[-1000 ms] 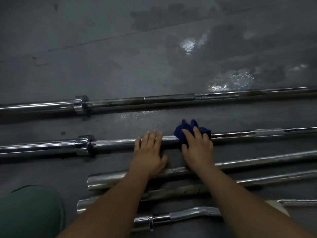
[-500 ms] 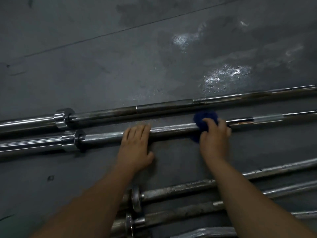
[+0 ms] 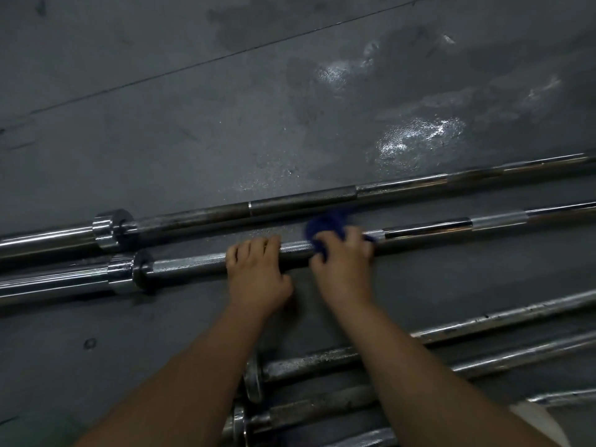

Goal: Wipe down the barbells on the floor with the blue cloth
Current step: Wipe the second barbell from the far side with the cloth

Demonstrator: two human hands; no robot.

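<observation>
Several steel barbells lie side by side on the dark floor. My left hand [image 3: 256, 272] grips the shaft of the second barbell [image 3: 187, 264], fingers curled over its top. Just to the right, my right hand [image 3: 343, 269] presses a bunched blue cloth [image 3: 325, 225] around the same shaft, fingers wrapped over cloth and bar. The cloth pokes out beyond my fingertips. The far barbell [image 3: 290, 203] lies parallel close behind, with its collar [image 3: 111, 229] at the left.
Three more bars [image 3: 483, 321] lie nearer me at the lower right, their collars [image 3: 253, 379] under my forearms. Wet shiny patches [image 3: 416, 138] mark the floor beyond the barbells. A floor seam [image 3: 193, 67] runs diagonally at the back.
My right hand has slid the cloth leftward along the bar, closer to my left hand. The left hand's fingers now curl over the shaft. The view shifted slightly.
</observation>
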